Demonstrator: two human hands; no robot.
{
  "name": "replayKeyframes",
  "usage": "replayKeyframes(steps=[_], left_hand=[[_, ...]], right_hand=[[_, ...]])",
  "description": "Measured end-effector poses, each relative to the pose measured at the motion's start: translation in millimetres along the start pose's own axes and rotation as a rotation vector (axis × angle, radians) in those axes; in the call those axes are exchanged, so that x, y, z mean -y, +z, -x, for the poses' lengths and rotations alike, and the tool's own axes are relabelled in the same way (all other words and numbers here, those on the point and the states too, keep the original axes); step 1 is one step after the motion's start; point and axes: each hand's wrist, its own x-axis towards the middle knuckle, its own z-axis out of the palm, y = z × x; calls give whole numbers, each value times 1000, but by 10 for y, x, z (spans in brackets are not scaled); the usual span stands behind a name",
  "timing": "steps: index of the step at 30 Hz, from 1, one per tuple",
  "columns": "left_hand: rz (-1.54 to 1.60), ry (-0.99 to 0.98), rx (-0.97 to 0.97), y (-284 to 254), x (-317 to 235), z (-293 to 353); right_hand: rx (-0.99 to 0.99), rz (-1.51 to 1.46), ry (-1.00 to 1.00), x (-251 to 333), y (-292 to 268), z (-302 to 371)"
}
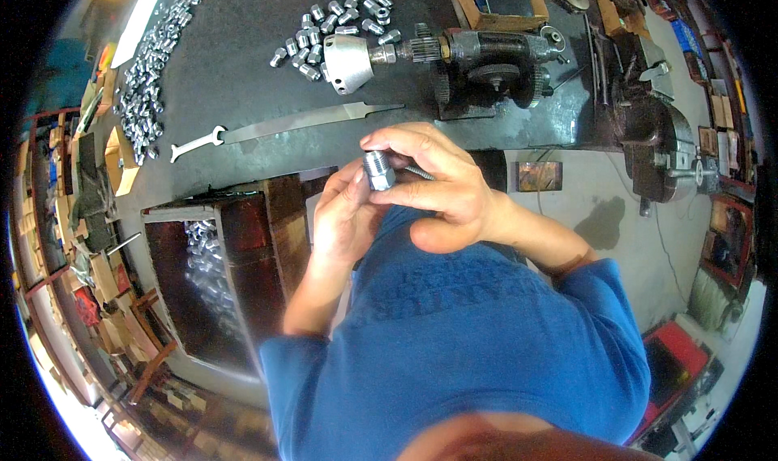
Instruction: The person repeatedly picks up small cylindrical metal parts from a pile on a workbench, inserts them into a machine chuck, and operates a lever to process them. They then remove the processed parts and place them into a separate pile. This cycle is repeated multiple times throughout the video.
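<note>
A shiny threaded hex fitting (378, 171) is held upright in front of my chest, its thread at the top and the hex part below. My right hand (446, 177) pinches it, one fingertip at the threaded end and another finger by the hex end. My left hand (342, 214) grips its left side with closed fingers, partly hidden behind it. A thin ribbed piece (418, 171) shows beneath the right palm; I cannot tell what it is. Beyond my hands, a flat file (300, 122) and an open-ended wrench (198, 143) lie along the bench's near side.
A geared bench fixture (494, 64) carries a metal cone (348, 64). Loose fittings (306, 38) lie beside it, more fittings (146, 88) farther left. A vise (668, 149) stands at the right. Below the bench, a dark box (182, 291) holds many fittings.
</note>
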Motion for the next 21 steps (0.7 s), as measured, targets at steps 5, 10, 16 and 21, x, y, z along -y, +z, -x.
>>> replayKeyframes(steps=[5, 10, 16, 21], left_hand=[[112, -29, 59, -31, 40, 4], [-200, 106, -128, 0, -15, -15], [-517, 188, -194, 201, -121, -15], [-177, 35, -57, 89, -173, -44]], right_hand=[[2, -37, -17, 17, -11, -30], [-3, 58, 38, 75, -32, -62], [7, 171, 111, 80, 40, -79], [-24, 98, 98, 51, 30, -94]])
